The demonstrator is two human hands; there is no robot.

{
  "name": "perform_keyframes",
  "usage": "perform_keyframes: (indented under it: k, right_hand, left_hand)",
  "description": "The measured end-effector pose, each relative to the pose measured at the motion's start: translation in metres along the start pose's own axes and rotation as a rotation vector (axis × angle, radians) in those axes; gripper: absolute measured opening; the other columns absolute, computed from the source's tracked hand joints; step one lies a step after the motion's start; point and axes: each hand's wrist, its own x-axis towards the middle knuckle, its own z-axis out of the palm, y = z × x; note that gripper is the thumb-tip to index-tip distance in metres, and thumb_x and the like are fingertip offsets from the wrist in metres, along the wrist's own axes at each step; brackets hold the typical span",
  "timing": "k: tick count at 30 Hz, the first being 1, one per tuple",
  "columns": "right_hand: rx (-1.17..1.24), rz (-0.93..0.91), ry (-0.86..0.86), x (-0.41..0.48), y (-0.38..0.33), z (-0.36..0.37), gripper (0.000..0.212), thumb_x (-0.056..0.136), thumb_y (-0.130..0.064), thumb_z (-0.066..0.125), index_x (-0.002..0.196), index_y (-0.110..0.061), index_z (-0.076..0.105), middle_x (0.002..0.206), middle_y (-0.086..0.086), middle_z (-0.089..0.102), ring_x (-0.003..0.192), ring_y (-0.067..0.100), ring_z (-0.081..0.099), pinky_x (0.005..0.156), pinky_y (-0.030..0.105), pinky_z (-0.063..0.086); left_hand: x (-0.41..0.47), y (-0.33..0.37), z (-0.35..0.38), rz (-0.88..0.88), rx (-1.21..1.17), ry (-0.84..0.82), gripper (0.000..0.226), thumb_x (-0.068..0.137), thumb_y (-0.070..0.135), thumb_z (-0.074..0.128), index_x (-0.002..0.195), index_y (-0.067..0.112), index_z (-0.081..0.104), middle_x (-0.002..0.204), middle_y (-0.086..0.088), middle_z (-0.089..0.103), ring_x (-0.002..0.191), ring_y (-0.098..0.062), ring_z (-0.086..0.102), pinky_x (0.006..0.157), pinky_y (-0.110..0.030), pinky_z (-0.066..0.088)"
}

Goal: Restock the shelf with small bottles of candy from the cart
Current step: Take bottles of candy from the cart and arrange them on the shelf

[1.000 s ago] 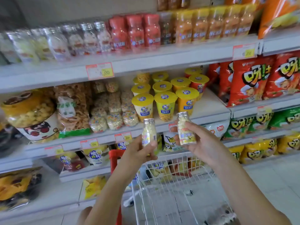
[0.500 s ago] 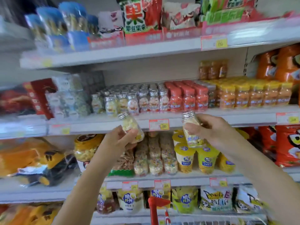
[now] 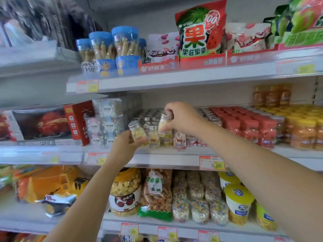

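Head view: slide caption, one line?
Left hand grips left bottle, right hand grips right bottle, at the shelf's silver-capped row.

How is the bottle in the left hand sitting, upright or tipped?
Tipped: the bottle leans, its silver cap up and to the left, gripped low by the left hand.

Two bare arms and two bare hands

The person shows only as two arms. The left forearm (image 3: 90, 198) and the right forearm (image 3: 253, 163) are uncovered along their whole visible length, and the picture's bottom and right edges cut them off. Both look smooth, with slender wrists. The left hand (image 3: 128, 143) and right hand (image 3: 183, 117) are uncovered too. Knuckles show on the right hand, and blur softens the fingertips, so the nails cannot be made out.
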Motion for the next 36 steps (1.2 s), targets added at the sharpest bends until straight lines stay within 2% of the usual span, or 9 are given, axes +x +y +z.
perform_keyframes:
  k: [4, 10, 13, 17, 24, 28, 30, 33, 36]
  right_hand:
    - [-0.104, 0.041, -0.114, 0.02, 0.005, 0.01, 0.049, 0.064, -0.039, 0.084, 0.07, -0.014, 0.042, 0.07, 0.002, 0.046, 0.058, 0.015, 0.034, 0.052, 0.027, 0.029]
    - [-0.136, 0.051, -0.218, 0.028, 0.011, 0.015, 0.054, 0.061, -0.046, 0.083, 0.095, -0.01, 0.062, 0.09, 0.004, 0.067, 0.068, 0.014, 0.05, 0.059, 0.026, 0.036]
    - [-0.237, 0.02, -0.212, 0.031, 0.009, 0.014, 0.05, 0.06, -0.053, 0.081, 0.088, -0.017, 0.06, 0.083, -0.004, 0.06, 0.081, 0.017, 0.046, 0.07, 0.03, 0.034]
    - [-0.343, -0.007, -0.2, 0.034, 0.008, 0.013, 0.063, 0.058, -0.058, 0.079, 0.105, -0.022, 0.057, 0.104, -0.005, 0.06, 0.103, 0.019, 0.047, 0.09, 0.038, 0.031]
    - [-0.572, -0.097, -0.2, 0.037, 0.001, 0.012, 0.056, 0.064, -0.057, 0.077, 0.097, -0.015, 0.063, 0.091, -0.002, 0.065, 0.09, 0.02, 0.057, 0.101, 0.044, 0.028]
    - [-0.683, -0.187, -0.102, 0.033, 0.0, 0.017, 0.014, 0.08, -0.021, 0.074, 0.08, -0.013, 0.063, 0.074, -0.002, 0.059, 0.073, 0.017, 0.05, 0.11, 0.051, 0.024]
    - [-0.713, -0.205, -0.097, 0.03, 0.001, 0.02, 0.012, 0.083, -0.014, 0.071, 0.077, -0.014, 0.06, 0.071, -0.003, 0.055, 0.07, 0.016, 0.047, 0.11, 0.05, 0.024]
    - [-0.646, -0.183, -0.129, 0.028, 0.003, 0.02, 0.023, 0.083, -0.026, 0.072, 0.069, -0.014, 0.057, 0.069, -0.003, 0.057, 0.065, 0.014, 0.048, 0.109, 0.049, 0.025]
    - [-0.553, -0.148, -0.125, 0.027, 0.004, 0.019, 0.032, 0.081, -0.041, 0.07, 0.089, -0.01, 0.065, 0.086, 0.0, 0.067, 0.08, 0.018, 0.058, 0.11, 0.049, 0.023]
  left_hand:
    - [0.007, -0.01, -0.001, 0.028, -0.009, -0.011, 0.066, 0.073, 0.063, 0.06, 0.099, 0.002, 0.062, 0.098, -0.02, 0.068, 0.089, -0.036, 0.064, 0.08, -0.049, 0.052]
    - [0.015, -0.018, 0.001, 0.075, -0.04, -0.027, 0.037, 0.086, 0.045, 0.061, 0.091, 0.008, 0.065, 0.09, -0.014, 0.07, 0.087, -0.032, 0.065, 0.074, -0.038, 0.05]
    - [0.013, -0.015, 0.0, 0.099, -0.065, -0.175, 0.025, 0.088, 0.041, 0.058, 0.088, 0.017, 0.065, 0.078, 0.006, 0.07, 0.072, -0.001, 0.066, 0.065, -0.009, 0.045]
    - [0.008, -0.004, 0.004, 0.095, -0.095, -0.305, 0.014, 0.09, 0.032, 0.06, 0.076, 0.03, 0.061, 0.059, 0.028, 0.063, 0.059, 0.012, 0.058, 0.055, -0.002, 0.039]
    - [0.006, 0.01, 0.006, 0.141, -0.103, -0.301, 0.027, 0.091, 0.028, 0.059, 0.064, 0.027, 0.052, 0.042, 0.026, 0.052, 0.043, 0.014, 0.049, 0.048, -0.002, 0.035]
    - [0.002, 0.015, 0.007, 0.149, -0.092, -0.284, 0.034, 0.09, 0.027, 0.06, 0.06, 0.027, 0.045, 0.037, 0.024, 0.047, 0.04, 0.012, 0.046, 0.046, -0.003, 0.034]
    - [0.001, 0.016, 0.006, 0.152, -0.084, -0.258, 0.041, 0.088, 0.031, 0.062, 0.055, 0.025, 0.04, 0.035, 0.02, 0.041, 0.037, 0.006, 0.041, 0.043, -0.008, 0.031]
    - [0.0, 0.016, 0.006, 0.146, -0.065, -0.252, 0.043, 0.087, 0.034, 0.063, 0.054, 0.022, 0.038, 0.035, 0.019, 0.039, 0.036, 0.003, 0.037, 0.044, -0.01, 0.031]
    - [-0.001, 0.017, 0.006, 0.139, -0.081, -0.276, 0.04, 0.089, 0.029, 0.061, 0.055, 0.024, 0.04, 0.035, 0.023, 0.043, 0.037, 0.009, 0.042, 0.045, -0.006, 0.033]
